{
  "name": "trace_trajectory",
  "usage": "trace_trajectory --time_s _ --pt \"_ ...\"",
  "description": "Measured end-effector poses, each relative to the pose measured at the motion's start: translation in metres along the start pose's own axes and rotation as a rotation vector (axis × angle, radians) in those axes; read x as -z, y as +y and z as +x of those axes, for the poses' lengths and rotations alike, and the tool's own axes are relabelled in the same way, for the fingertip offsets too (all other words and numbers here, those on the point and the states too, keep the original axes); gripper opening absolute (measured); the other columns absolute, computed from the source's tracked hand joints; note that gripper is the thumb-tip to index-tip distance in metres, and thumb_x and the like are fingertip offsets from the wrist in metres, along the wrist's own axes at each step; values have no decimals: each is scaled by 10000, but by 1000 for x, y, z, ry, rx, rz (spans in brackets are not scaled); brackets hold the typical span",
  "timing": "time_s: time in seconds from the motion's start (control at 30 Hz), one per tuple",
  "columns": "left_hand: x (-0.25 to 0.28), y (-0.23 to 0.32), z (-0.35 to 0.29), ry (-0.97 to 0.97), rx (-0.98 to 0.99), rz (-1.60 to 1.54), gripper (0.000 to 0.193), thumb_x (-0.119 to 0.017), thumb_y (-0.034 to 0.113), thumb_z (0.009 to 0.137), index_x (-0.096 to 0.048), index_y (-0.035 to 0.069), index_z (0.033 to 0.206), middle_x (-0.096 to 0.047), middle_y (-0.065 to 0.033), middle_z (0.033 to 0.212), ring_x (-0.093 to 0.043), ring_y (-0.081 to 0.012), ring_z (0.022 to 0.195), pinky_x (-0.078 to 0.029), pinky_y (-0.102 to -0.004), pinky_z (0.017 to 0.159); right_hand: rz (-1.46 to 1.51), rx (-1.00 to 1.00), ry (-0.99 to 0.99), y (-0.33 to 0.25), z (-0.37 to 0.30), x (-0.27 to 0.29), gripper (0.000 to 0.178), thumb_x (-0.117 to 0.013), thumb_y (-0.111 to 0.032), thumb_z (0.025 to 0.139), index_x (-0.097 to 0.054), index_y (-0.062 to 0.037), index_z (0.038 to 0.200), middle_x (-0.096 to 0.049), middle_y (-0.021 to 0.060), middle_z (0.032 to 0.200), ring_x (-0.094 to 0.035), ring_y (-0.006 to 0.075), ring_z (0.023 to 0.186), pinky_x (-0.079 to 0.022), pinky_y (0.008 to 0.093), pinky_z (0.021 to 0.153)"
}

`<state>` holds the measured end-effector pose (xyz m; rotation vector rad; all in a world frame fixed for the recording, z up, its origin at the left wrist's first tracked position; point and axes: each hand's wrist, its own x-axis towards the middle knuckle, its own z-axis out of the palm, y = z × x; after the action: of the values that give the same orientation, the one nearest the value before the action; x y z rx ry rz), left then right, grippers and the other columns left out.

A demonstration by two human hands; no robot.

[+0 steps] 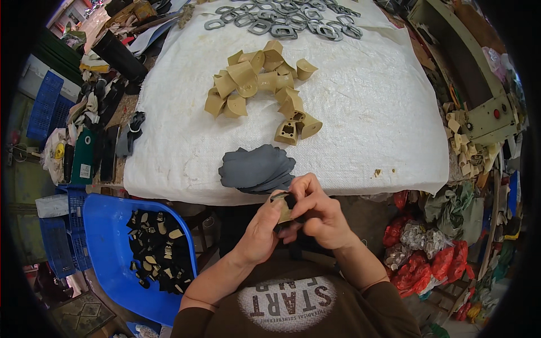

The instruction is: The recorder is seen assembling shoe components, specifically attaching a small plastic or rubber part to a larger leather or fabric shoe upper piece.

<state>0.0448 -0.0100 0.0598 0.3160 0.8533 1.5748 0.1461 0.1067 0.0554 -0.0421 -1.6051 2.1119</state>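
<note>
Close to my body, in front of the table's near edge, my left hand (260, 228) is closed around a tan shoe heel (285, 213). A dark piece of covering material (290, 199) lies against the heel's upper side. My right hand (322, 218) pinches this dark piece with thumb and fingers, partly hiding it. Just beyond my hands, a fanned stack of dark grey cut pieces (256, 168) rests on the table. Farther back is a loose pile of bare tan shoe heels (242, 76), some tipped over, with one showing its hollow underside.
White woven sheeting (360, 124) covers the table. Many grey oval rings (282, 22) lie at its far end. A blue tub (104, 242) at my left holds dark-covered heels (160, 248). On the right stand a green metal machine (490, 118) and red plastic bags (420, 270).
</note>
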Motion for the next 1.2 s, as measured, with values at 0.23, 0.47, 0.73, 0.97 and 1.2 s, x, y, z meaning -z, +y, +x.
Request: trace_trajectory --time_s 0.23,0.47,0.73,0.97,1.2 --pt "23 10 3 -155 -90 571 817 -532 632 815 -399 -36 1266 -518 -90 1166 -521 -174 1072 -418 -300 925 -103 -222 -166 -6 11 11 554 -751 -294 728 -543 -25 1165 -418 117 1218 -406 230 1149 -295 343 1005" --pt "13 6 7 -67 -162 277 518 -487 325 888 -369 -24 1253 -453 -121 1208 -478 -180 1126 -410 -304 948 -592 -59 -93 -9 10 7 520 -740 -154 714 -548 -94 1193 -395 120 1280 -347 271 1181 -291 369 1002" --pt "-7 -5 5 165 -302 173 404 -440 206 797 -428 5 1147 -505 -81 990 -535 -123 872 -472 -259 768 -213 -46 -124 3 7 -4 410 -450 -120 893 -464 -21 1290 -396 150 1280 -383 260 1155 -308 351 991" --pt "1 -1 4 47 -167 94 506 -588 291 838 -354 40 1211 -513 -87 941 -521 -126 699 -438 -225 585 -98 -64 -23 7 5 0 294 -436 -150 924 -555 -11 1154 -436 138 1183 -440 222 1089 -351 332 958" --pt "7 5 4 -214 -77 444 724 -694 495 769 -376 24 1219 -536 -88 926 -539 -127 707 -437 -231 582 44 -329 -112 -9 33 12 222 -507 -187 902 -634 -18 834 -522 108 1097 -523 128 802 -424 216 639"
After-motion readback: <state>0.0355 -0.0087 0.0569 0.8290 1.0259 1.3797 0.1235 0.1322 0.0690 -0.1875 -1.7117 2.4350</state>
